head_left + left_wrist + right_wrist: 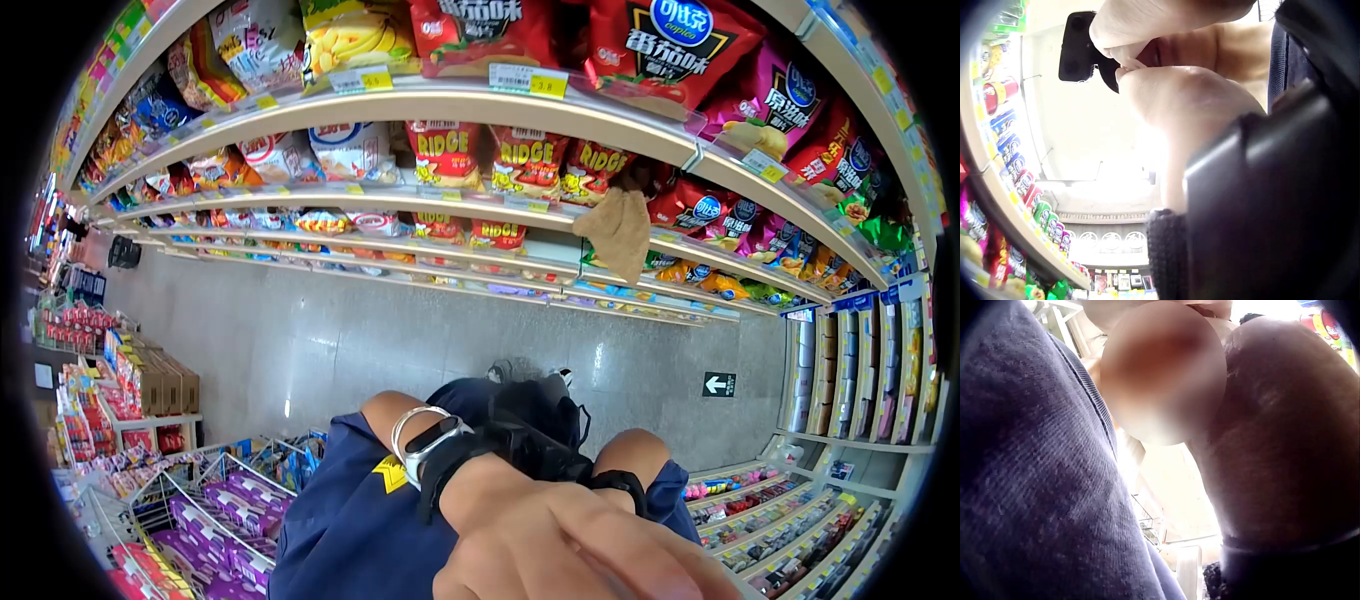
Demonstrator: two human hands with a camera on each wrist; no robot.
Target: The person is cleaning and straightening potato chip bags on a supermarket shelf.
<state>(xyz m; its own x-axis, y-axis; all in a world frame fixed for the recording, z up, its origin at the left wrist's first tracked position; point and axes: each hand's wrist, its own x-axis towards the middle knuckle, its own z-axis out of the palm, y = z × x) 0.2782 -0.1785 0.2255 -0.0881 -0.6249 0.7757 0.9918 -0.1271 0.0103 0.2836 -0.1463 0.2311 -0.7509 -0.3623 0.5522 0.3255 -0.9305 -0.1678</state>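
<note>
My left hand (560, 540) fills the lower middle of the head view, back up, with loosely bent fingers reaching right, close under the camera. A pale wristband (435, 445) and a dark strap sit on that arm. In the left wrist view, the thumb and a finger (1185, 94) of this hand come together in front of a black device (1079, 47) at the head; I cannot tell whether they hold anything. Behind the left hand, my right hand is hidden in the head view; only its black-strapped wrist (620, 485) shows. Part of the right hand (1285, 419) looms large beside a navy shirt (1041, 469).
Shelves (440, 105) of bagged chips curve across the front, with red RIDGE bags (445, 155) among them. A tan pointed flap (620, 235) hangs over the shelf edges. Wire racks with purple packs (210, 530) stand at the left; more shelves (860, 380) line the right. Grey floor (330, 330) lies between.
</note>
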